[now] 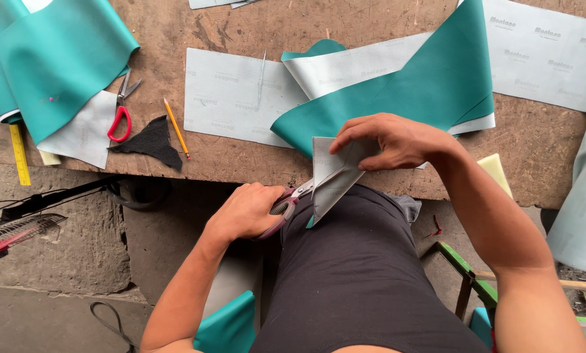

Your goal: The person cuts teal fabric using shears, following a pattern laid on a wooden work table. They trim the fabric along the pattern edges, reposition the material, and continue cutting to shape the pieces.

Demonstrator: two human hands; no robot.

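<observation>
Fingers (365,134) of the right hand (397,140) pinch the grey sheet (332,176); left hand (247,209) grips scissors (293,199), whose blades could nick them.

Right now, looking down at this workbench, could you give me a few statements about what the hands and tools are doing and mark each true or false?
1. The left hand works pink-handled scissors into a grey-backed teal sheet piece. True.
2. The right hand rests empty on the wooden table. False: it pinches the folded piece being cut.
3. A yellow pencil lies beside a black fabric scrap. True.
4. The red-handled scissors are held in a hand. False: they lie untouched on the table.
5. A yellow ruler lies at the table's left edge. True.
</observation>
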